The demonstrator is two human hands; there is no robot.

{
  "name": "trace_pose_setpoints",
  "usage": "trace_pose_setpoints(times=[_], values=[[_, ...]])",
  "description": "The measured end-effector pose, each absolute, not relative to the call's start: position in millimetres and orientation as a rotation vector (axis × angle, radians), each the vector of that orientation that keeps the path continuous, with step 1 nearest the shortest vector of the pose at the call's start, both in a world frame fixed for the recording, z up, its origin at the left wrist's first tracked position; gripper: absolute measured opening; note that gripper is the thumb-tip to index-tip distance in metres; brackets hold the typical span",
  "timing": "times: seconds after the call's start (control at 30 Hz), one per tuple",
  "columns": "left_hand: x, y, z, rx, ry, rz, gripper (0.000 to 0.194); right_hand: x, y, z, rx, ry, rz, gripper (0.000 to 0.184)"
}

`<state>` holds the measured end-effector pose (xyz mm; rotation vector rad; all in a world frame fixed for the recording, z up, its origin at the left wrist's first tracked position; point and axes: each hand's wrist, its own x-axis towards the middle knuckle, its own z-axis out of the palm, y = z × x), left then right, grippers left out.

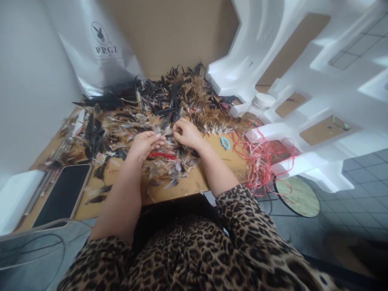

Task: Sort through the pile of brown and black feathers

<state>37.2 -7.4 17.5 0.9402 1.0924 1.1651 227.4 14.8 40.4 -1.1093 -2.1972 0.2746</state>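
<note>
My left hand (144,145) has its thumb and forefinger pinched on a small pale feather (165,131) above the table. Close beside it on the right, my right hand (187,134) is closed, thumb and forefinger together near the feather's other side. Whatever that right pinch holds is too small to make out. Below both hands lies a bright red strip (163,155) among loose brown and white feathers (169,171). Behind them spreads a thick heap of brown and black feathers (194,95).
A phone (63,196) lies at the left. Tangled pink strings (260,161) hang over the right edge, with a light-blue ring (224,142) nearby. White foam packing (291,101) and a lidded jar (261,106) stand at right. A white bag (106,68) leans behind.
</note>
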Motion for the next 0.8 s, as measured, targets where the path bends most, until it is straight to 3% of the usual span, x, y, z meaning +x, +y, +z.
trace_pose_setpoints(times=[0.5, 0.6, 0.8], values=[[38.4, -5.2, 13.5, 0.994, 1.099, 1.132, 0.015, 226.0, 18.7, 36.8, -1.072, -2.128, 0.402, 0.011], [39.1, -5.4, 13.5, 0.971, 1.084, 1.153, 0.014, 224.0, 21.8, 33.7, -1.038, -1.979, 0.601, 0.011], [39.3, -2.8, 13.4, 0.888, 0.977, 1.298, 0.016, 216.2, 25.0, 28.2, -1.032, -1.539, 1.204, 0.031]])
